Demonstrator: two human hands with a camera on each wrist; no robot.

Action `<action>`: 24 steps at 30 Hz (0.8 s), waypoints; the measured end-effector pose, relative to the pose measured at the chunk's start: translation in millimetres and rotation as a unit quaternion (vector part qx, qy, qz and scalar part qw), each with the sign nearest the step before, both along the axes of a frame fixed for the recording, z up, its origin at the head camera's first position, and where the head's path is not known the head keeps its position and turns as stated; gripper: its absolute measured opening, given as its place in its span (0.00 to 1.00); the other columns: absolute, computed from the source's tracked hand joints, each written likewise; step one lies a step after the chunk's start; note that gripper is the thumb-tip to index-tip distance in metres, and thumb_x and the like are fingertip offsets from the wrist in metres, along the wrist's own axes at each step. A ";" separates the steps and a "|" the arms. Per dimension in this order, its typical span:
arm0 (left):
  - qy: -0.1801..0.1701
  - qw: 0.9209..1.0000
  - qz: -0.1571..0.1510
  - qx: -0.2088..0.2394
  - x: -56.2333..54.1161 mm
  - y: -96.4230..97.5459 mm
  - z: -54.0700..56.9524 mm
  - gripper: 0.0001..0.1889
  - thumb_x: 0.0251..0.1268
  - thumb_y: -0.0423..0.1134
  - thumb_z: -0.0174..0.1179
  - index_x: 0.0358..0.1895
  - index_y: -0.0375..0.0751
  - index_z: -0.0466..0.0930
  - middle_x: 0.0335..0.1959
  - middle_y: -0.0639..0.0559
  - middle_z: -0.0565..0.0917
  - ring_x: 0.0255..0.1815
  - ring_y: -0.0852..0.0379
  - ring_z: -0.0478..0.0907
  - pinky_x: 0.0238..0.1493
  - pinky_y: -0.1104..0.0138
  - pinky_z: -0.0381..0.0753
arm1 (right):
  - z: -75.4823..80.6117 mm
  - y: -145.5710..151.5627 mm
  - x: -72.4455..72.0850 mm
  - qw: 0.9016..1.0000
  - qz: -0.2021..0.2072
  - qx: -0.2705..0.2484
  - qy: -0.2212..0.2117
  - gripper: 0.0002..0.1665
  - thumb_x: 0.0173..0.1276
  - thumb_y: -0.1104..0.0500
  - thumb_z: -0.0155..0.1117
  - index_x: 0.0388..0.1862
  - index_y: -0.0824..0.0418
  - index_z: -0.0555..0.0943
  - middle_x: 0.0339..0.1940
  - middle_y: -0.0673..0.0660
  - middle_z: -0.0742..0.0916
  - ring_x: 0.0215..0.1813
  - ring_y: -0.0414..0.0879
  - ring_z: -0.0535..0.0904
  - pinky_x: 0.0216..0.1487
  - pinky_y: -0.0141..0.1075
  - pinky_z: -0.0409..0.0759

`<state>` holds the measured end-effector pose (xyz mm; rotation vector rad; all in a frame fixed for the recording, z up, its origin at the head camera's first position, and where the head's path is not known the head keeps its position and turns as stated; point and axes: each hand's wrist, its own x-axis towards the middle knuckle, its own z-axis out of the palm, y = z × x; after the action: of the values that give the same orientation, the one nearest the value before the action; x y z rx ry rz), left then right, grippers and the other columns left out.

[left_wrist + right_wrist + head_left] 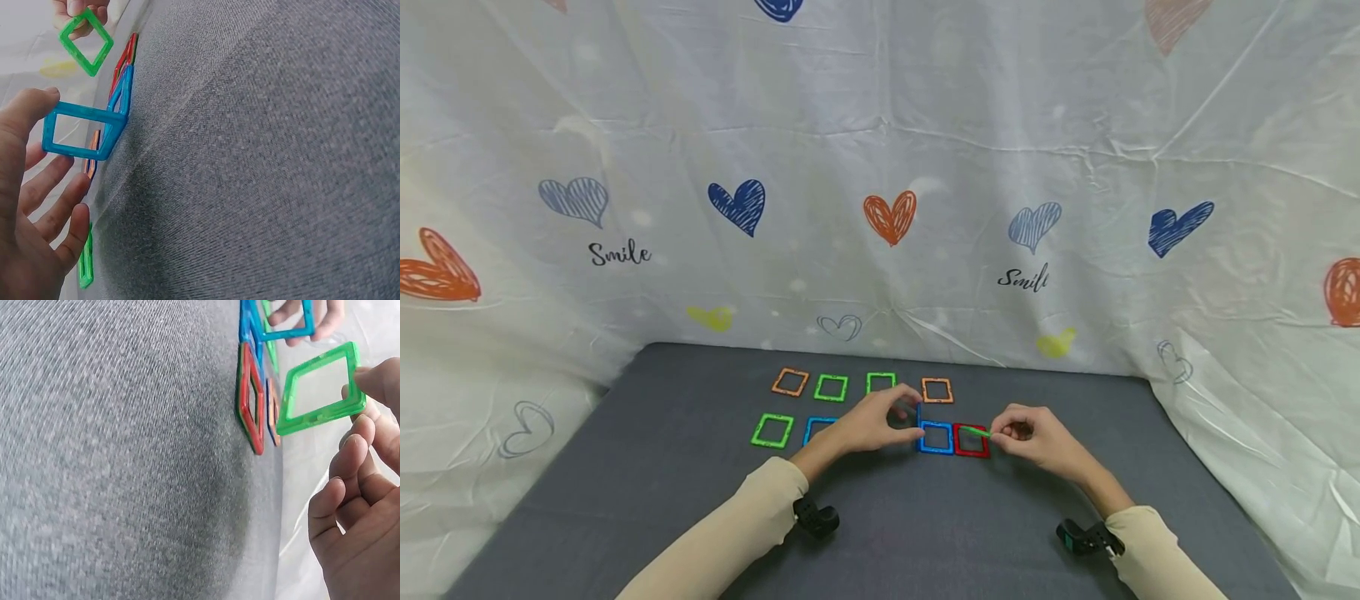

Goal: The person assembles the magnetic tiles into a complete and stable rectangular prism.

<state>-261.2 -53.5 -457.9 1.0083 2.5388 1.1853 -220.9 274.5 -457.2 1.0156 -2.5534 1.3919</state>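
My left hand pinches the edge of a blue square magnetic tile between thumb and fingertips. That tile stands upright along the left edge of a flat blue tile. Flush to the right of the flat one lies a red tile. My right hand pinches a green square tile by one edge, holding it above the red tile, apart from it. In the right wrist view the green tile is tilted, its hollow middle facing the camera.
Toward the back lie an orange tile, two green tiles, and another orange tile. A green tile and a partly hidden blue tile lie left of my left hand. A white printed curtain hangs behind the grey-covered table.
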 end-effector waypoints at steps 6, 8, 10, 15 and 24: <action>0.005 1.000 -0.003 0.001 -0.8 0.3 -0.4 0.28 0.69 0.47 0.69 0.67 0.40 0.73 0.61 0.50 0.79 0.54 0.55 0.81 0.56 0.61 0.78 | -0.2 -6.1 -1.0 1.000 0.015 0.004 0.014 0.06 0.67 0.74 0.68 0.37 0.65 0.85 0.30 0.53 0.80 0.30 0.43 0.74 0.28 0.33 0.73; 0.007 1.000 -0.005 0.002 -0.7 0.3 -0.1 0.28 0.69 0.47 0.69 0.67 0.39 0.73 0.61 0.50 0.79 0.54 0.55 0.80 0.56 0.61 0.78 | -0.3 -8.5 -1.1 1.000 0.017 0.004 0.013 0.07 0.67 0.74 0.68 0.36 0.64 0.86 0.30 0.53 0.80 0.30 0.43 0.74 0.28 0.33 0.73; 0.010 1.000 -0.007 0.003 -0.5 0.3 0.2 0.28 0.69 0.46 0.69 0.67 0.39 0.72 0.61 0.49 0.79 0.54 0.55 0.80 0.56 0.60 0.78 | -0.5 -10.3 -0.9 1.000 0.017 0.002 0.006 0.07 0.67 0.73 0.69 0.37 0.63 0.86 0.30 0.52 0.81 0.30 0.42 0.74 0.28 0.33 0.74; 0.012 1.000 -0.008 0.005 -0.4 -0.3 0.3 0.28 0.69 0.46 0.69 0.66 0.39 0.73 0.60 0.51 0.79 0.53 0.56 0.80 0.57 0.61 0.77 | 1.9 -15.2 0.9 1.000 0.023 -0.001 -0.009 0.04 0.70 0.68 0.69 0.38 0.60 0.87 0.31 0.50 0.81 0.31 0.42 0.75 0.29 0.32 0.75; 0.006 1.000 -0.010 0.009 -0.9 -0.9 -1.1 0.28 0.69 0.46 0.68 0.67 0.39 0.73 0.60 0.51 0.78 0.54 0.56 0.80 0.56 0.62 0.78 | 0.9 -22.6 0.4 1.000 0.022 0.003 -0.004 0.03 0.70 0.67 0.69 0.38 0.60 0.87 0.31 0.49 0.81 0.30 0.42 0.75 0.29 0.32 0.75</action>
<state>-262.1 -54.3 -459.0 1.0451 2.5269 1.2024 -220.5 251.9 -456.3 1.0746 -2.5582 1.4018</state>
